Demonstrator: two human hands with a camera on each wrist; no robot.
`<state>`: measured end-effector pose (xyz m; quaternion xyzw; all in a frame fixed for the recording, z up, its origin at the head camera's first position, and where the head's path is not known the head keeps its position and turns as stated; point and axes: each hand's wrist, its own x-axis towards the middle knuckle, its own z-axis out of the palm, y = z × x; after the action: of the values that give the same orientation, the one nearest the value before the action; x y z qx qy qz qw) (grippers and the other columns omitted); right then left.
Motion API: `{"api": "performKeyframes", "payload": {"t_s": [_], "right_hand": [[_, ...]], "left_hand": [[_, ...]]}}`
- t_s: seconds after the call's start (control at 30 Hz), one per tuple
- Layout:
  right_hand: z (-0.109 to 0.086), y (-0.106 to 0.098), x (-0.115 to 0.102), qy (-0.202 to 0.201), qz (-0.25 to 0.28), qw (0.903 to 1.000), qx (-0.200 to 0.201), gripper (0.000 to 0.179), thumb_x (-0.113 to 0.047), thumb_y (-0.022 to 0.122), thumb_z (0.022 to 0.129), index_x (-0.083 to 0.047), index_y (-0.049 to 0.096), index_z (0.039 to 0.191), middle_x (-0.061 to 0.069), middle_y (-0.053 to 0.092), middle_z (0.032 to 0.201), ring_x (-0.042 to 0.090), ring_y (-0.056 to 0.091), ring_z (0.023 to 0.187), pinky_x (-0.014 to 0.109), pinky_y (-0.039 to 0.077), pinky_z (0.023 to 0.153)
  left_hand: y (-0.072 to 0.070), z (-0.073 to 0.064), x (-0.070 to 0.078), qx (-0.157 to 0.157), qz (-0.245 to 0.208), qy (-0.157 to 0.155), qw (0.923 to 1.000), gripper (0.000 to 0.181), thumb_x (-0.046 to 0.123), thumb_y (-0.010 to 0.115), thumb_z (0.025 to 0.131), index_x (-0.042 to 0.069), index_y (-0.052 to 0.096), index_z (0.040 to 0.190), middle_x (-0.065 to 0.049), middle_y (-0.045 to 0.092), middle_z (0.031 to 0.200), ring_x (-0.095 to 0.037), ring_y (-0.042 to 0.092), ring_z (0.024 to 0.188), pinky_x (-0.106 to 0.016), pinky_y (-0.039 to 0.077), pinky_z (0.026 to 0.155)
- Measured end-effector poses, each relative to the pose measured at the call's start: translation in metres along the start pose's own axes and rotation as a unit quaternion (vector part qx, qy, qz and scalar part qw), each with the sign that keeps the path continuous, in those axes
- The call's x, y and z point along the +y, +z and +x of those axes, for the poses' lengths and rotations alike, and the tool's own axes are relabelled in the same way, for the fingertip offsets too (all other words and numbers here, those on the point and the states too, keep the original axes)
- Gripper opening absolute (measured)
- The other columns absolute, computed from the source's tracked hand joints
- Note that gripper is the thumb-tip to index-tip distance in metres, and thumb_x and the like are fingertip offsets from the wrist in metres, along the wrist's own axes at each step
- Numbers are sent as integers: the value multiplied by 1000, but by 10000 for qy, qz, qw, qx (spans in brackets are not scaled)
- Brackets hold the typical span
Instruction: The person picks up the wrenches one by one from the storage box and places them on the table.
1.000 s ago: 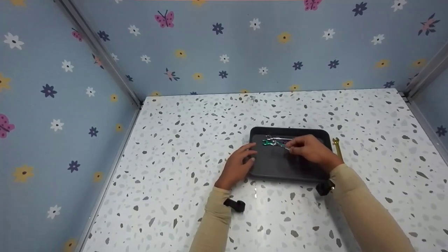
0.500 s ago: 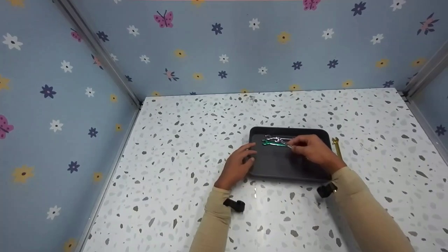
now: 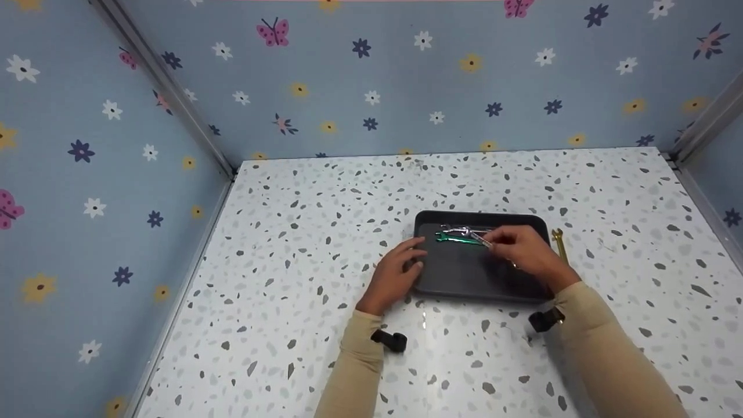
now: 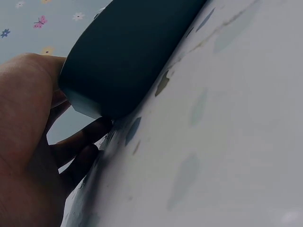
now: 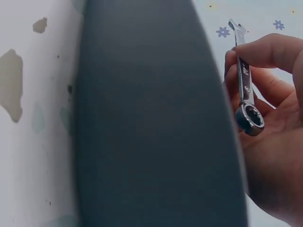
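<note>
Between thumb and fingertips, my right hand (image 3: 525, 252) pinches a silver combination wrench (image 5: 245, 78), whose ring end points toward the wrist in the right wrist view. It holds the wrench at a slant over the dark grey tray (image 3: 458, 273). Below it in the tray lie a green wrench (image 3: 450, 238) and a silver wrench (image 3: 448, 229), side by side near the back wall; the hand hides their right ends. My left hand (image 3: 393, 277) rests at the tray's left edge, fingers spread and loosely bent against the outer wall (image 4: 118, 61).
A gold wrench (image 3: 560, 247) lies on the speckled tabletop (image 3: 302, 244), just right of the tray and partly hidden by the right hand and wrist. Blue flowered panels (image 3: 400, 81) stand behind the table and on both sides.
My right hand has drawn back slightly to the right, carrying the silver combination wrench, so more of the green wrench shows. The left hand and the tray have stayed put.
</note>
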<state>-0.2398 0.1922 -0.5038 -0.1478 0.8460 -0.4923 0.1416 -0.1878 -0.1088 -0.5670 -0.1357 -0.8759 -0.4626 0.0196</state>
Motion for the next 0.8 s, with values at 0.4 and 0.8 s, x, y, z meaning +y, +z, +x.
{"api": "performKeyframes", "payload": {"t_s": [0.4,0.8], "right_hand": [[-5,-2,8,-212,147,9996,152,22,-6,69,93,1,72,114,12,68,103,19,58,75,26,50,60],[-9,-1,13,90,547,9979,340,24,-7,67,95,2,70,117,13,64,90,22,58,64,26,49,51]], "left_hand": [[-1,1,1,14,-19,101,9999,28,16,62,99,9,69,125,6,50,150,-9,39,140,-32,30,117],[-1,0,0,18,-117,9,9999,28,15,62,99,11,69,126,7,49,151,-9,38,141,-34,29,118]]}}
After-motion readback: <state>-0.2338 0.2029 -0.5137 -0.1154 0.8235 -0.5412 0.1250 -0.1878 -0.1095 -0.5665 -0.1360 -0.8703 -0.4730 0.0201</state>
